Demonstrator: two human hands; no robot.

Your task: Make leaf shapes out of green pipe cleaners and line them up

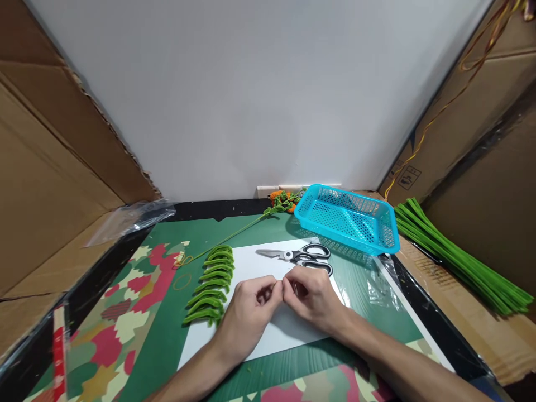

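My left hand (256,304) and my right hand (312,293) meet over a white sheet of paper (247,262), thumbs and forefingers pinched together. Whatever lies between the fingertips is too small to make out. Just beyond my right hand lie scissors (293,255) with black and grey handles, blades pointing left. Left of my left hand, a row of several fuzzy green pipe-cleaner pieces (211,285), bent into curves, rests along the paper's left edge.
A blue perforated basket (347,237) stands at the back right. Orange pipe-cleaner flowers (278,196) on a long green stem lie behind the paper. Green pipe cleaners (460,259) are bundled on cardboard at right. Cardboard walls rise on both sides; a clear plastic bag (134,219) lies back left.
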